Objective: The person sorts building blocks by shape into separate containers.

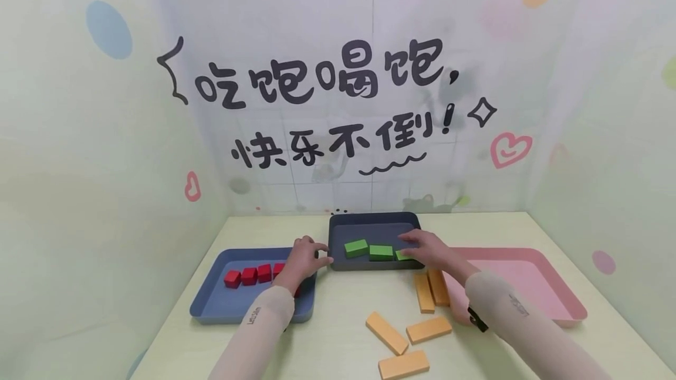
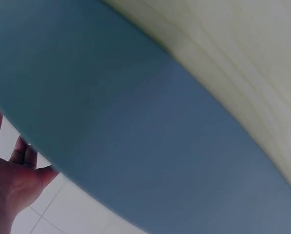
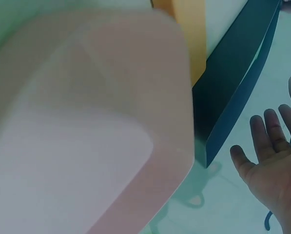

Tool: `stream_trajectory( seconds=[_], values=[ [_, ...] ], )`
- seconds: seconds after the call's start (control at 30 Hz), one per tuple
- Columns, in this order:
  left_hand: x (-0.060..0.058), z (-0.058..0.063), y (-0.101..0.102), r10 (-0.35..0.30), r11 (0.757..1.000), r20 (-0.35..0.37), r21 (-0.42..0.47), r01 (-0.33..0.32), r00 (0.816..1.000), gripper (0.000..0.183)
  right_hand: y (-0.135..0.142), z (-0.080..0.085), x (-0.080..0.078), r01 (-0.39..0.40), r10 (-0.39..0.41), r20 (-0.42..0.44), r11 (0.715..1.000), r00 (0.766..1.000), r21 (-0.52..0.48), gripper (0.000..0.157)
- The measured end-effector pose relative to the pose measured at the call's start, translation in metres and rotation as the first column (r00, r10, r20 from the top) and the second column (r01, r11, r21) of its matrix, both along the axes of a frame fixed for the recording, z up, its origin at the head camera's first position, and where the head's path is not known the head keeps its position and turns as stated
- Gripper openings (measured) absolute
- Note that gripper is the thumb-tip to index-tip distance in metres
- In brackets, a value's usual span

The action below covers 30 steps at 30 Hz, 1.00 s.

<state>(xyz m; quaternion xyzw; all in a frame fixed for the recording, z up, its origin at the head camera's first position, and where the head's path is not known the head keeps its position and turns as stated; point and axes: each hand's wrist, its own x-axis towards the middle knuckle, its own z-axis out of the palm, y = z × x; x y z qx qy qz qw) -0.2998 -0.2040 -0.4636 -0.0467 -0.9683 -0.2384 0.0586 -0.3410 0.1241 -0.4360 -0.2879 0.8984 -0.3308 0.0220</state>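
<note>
My left hand hovers over the right part of the blue tray, its fingers loosely bent and fingertips beside the left wall of the dark grey tray. Nothing shows in its grasp. In the left wrist view the same hand appears past the blue tray's rim, fingers apart. My right hand reaches over the right end of the dark tray, with its fingertips by a green block that it partly covers. Its fingers spread in the right wrist view. Two more green blocks lie in that tray.
Red blocks sit in a row in the blue tray, partly behind my left arm. A pink tray stands at the right, under my right forearm. Several orange blocks lie on the pale table. A printed wall backdrop encloses the table.
</note>
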Motion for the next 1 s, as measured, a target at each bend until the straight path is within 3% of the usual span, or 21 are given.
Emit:
stream_trajectory(
  seconds=[0.33, 0.53, 0.8, 1.0],
  values=[
    [0.0, 0.0, 0.0, -0.021, 0.993, -0.027, -0.119, 0.018, 0.999, 0.035, -0.008, -0.004, 0.027, -0.125, 0.125, -0.012, 0.991, 0.992, -0.04, 0.045],
    [-0.001, 0.001, -0.001, -0.051, 0.974, -0.029, -0.222, 0.043, 0.998, 0.043, -0.006, -0.006, 0.039, -0.115, 0.115, 0.019, 0.993, 0.993, -0.014, 0.04],
    [-0.001, -0.001, -0.002, -0.105, 0.955, -0.034, -0.281, 0.091, 0.994, 0.043, 0.0, -0.012, 0.05, -0.126, 0.127, 0.053, 0.992, 0.99, -0.025, 0.046],
    [0.001, 0.0, -0.001, -0.077, 0.953, -0.03, -0.297, 0.065, 0.997, 0.045, 0.003, -0.016, 0.059, -0.155, 0.162, 0.121, 0.986, 0.979, -0.067, 0.047]
  ],
)
